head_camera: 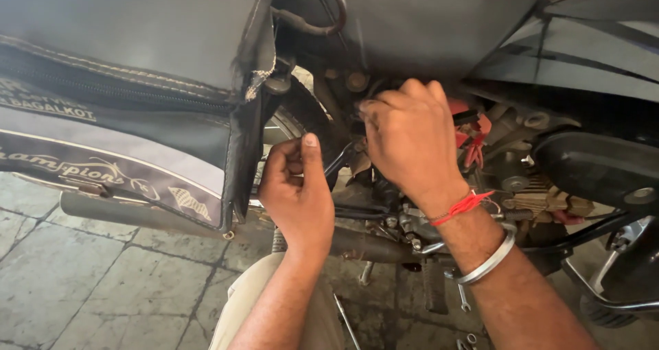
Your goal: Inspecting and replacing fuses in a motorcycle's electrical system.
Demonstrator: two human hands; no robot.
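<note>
The left hand has its fingers curled shut around a thin dark tool beside the rear wheel; the right hand reaches into the motorcycle frame under the seat, fingers bunched on a hidden part; a spanner lies on the floor.

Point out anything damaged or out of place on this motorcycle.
The black seat cover is frayed at its seam, with loose threads hanging beside the rear wheel. Loose tools lie on the stone floor below.
</note>
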